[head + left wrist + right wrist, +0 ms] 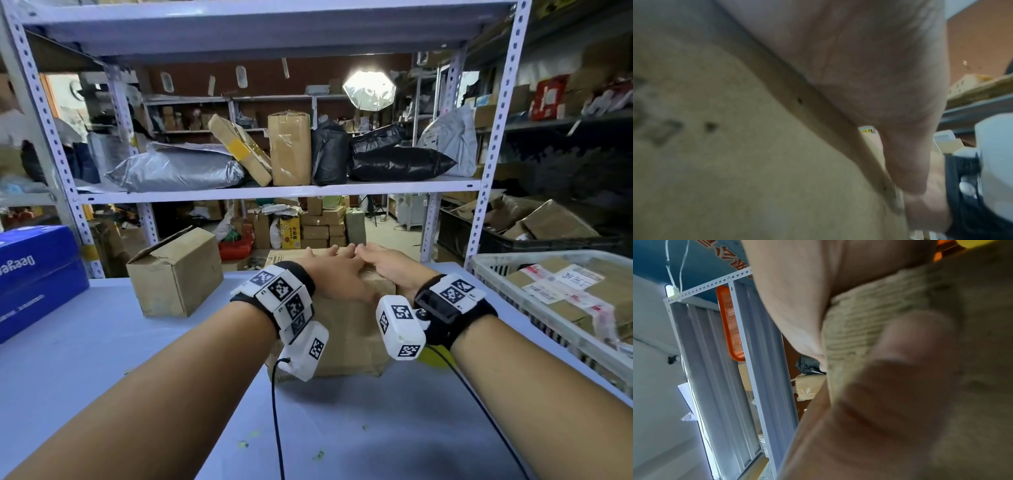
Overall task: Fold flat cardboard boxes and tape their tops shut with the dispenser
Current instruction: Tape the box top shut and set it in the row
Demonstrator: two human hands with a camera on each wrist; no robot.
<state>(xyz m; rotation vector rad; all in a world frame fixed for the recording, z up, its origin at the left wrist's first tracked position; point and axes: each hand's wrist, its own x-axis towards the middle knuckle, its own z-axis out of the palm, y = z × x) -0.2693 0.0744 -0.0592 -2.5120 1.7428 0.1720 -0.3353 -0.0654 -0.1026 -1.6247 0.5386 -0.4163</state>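
Head view: a cardboard box [346, 342] is being held down at the middle of the table [102, 359], close to its far edge. The left hand [334, 277] and the right hand [390, 270] are being laid flat on the box top, fingers straight and reaching toward the far rim, the two hands touching side by side. Nothing is being gripped by either; the top flaps are only being pressed. In the left wrist view, the thumb side of the palm is being rested along a flap edge, and some dark printing on the cardboard is too blurred to be read. In the right wrist view, a raw corrugated edge is being pushed by the hand.

No tape dispenser can be made out; only a patch of yellow is being glimpsed behind the right wrist, and what it is cannot be told.

As a judgement, the flaps are likely being kept shut by pressure alone, so they could spring open once a hand is being lifted to fetch the tape. The box could also be slid toward the far edge if the push is being angled forward.

A second, smaller box [176, 272] is standing open toward the left of the far edge. A blue carton [37, 277] at the left edge is showing mirrored lettering, apparently "Deeyea". A white crate [507, 274] at the right edge is holding labelled parcels, their print too small to be read.
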